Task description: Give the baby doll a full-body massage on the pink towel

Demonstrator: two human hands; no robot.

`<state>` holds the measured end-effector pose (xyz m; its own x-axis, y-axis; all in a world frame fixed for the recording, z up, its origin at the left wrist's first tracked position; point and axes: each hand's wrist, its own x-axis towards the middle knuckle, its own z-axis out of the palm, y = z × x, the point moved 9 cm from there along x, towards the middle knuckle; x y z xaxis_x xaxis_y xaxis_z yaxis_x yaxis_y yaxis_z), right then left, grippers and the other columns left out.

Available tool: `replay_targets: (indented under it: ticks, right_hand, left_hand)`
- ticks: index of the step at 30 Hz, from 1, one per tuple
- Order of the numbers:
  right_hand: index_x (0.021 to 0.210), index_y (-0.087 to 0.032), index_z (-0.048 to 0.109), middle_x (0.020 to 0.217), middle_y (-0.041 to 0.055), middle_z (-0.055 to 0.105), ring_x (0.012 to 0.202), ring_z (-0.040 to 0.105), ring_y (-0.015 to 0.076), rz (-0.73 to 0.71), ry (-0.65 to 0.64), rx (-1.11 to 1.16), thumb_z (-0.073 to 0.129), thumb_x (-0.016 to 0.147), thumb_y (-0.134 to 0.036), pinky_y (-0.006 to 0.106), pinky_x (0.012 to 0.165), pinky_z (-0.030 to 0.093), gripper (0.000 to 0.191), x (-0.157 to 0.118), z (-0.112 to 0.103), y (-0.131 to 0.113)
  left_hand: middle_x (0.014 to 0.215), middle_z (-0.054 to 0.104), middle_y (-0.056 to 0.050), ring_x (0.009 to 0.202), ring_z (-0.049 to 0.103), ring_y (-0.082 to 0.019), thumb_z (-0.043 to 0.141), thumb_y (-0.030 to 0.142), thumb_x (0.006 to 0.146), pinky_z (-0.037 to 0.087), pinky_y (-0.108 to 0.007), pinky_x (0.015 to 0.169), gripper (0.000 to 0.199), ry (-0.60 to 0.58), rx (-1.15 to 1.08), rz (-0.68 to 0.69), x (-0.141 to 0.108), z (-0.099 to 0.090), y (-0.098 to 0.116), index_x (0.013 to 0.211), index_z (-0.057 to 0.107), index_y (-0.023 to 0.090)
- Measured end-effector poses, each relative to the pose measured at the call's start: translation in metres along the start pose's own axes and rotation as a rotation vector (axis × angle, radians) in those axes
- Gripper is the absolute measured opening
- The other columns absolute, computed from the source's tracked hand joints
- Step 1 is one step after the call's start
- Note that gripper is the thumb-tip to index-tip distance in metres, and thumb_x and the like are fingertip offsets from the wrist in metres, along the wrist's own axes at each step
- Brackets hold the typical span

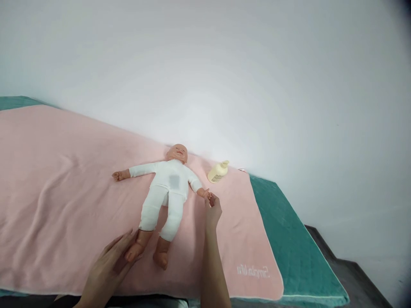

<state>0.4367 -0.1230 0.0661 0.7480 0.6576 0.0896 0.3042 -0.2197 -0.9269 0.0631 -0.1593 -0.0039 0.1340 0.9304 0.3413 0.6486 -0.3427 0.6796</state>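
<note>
A baby doll (174,179) in a white suit lies on its back on a pink blanket (80,171), its arms spread and its head near the wall. My right hand (213,209) pinches the doll's hand at the right side of its body. Lower down, my left hand (112,261) is beside the doll's foot on the left, fingers stretched out and touching it. The doll's other foot rests on the blanket, apart from both hands. A pale yellow bottle (217,172) leans over or lies on the blanket, to the right of the doll's shoulder.
Under the pink blanket is a green cover (289,235), showing at the right and in the far left corner. A white wall (205,77) rises behind the blanket's far edge. Dark floor and skirting (349,273) show at the lower right.
</note>
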Motion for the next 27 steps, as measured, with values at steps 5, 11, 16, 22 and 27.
replay_targets:
  ticks: [5,11,16,22,27]
  right_hand:
    - [0.119,-0.016,0.068,0.124,0.0121,0.071,0.114,0.067,0.0248,-0.141,0.025,0.066,0.056,0.090,-0.041,0.036,0.097,0.052,0.040,0.001,0.012,-0.038]
    - [0.109,-0.017,0.072,0.109,0.0099,0.070,0.103,0.067,0.0214,-0.385,-0.006,0.059,0.060,0.089,-0.036,0.037,0.098,0.051,0.031,-0.019,0.044,-0.076]
    - [0.115,-0.017,0.072,0.109,0.0117,0.069,0.104,0.066,0.0199,-0.748,-0.032,-0.063,0.052,0.096,-0.024,0.036,0.095,0.054,0.028,-0.051,0.074,-0.088]
    - [0.114,-0.020,0.074,0.107,0.0119,0.070,0.100,0.066,0.0226,-0.888,-0.032,-0.203,0.056,0.093,-0.023,0.039,0.090,0.056,0.028,-0.066,0.090,-0.078]
    - [0.115,-0.019,0.073,0.110,0.0119,0.069,0.106,0.066,0.0217,-0.792,-0.073,-0.111,0.056,0.095,-0.027,0.038,0.095,0.054,0.028,-0.052,0.080,-0.077]
  left_hand:
    - [0.127,0.072,-0.003,0.112,0.071,-0.026,0.056,0.045,0.089,0.060,-0.038,0.095,0.040,0.015,-0.100,0.085,0.021,-0.004,0.023,0.124,0.066,0.029]
    - [0.134,0.067,-0.007,0.122,0.065,-0.031,0.064,0.057,0.081,0.057,-0.044,0.100,0.064,-0.007,-0.307,-0.291,0.061,-0.008,0.032,0.137,0.058,0.025]
    - [0.143,0.061,-0.007,0.134,0.054,-0.031,0.068,0.054,0.077,0.050,-0.045,0.109,0.074,-0.008,-0.423,-0.292,0.095,-0.009,0.041,0.143,0.051,0.025]
    - [0.145,0.059,-0.008,0.136,0.054,-0.029,0.069,0.054,0.079,0.046,-0.045,0.112,0.075,-0.007,-0.526,-0.282,0.115,-0.004,0.038,0.145,0.048,0.025]
    - [0.145,0.059,-0.008,0.135,0.055,-0.030,0.069,0.054,0.079,0.046,-0.046,0.112,0.075,-0.011,-0.506,-0.262,0.115,-0.003,0.040,0.145,0.047,0.026]
